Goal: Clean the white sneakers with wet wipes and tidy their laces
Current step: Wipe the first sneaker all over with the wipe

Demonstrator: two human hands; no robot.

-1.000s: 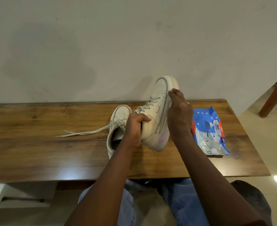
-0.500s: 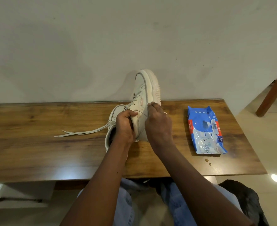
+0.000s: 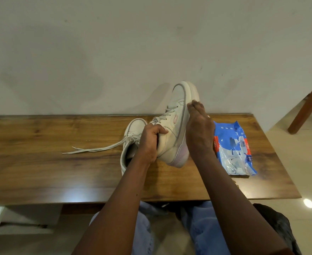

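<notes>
left hand (image 3: 149,143) grips sneaker (image 3: 172,131), probably collar

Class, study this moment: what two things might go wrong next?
1. The left hand grips the raised sneaker only near its collar; hard rubbing by the right hand might twist it loose.
2. The lace of the other sneaker trails across the table; a forearm could snag it.

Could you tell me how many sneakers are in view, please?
2. The left hand grips the raised sneaker, toe up; the second sneaker lies on the table beside it, partly hidden.
</notes>
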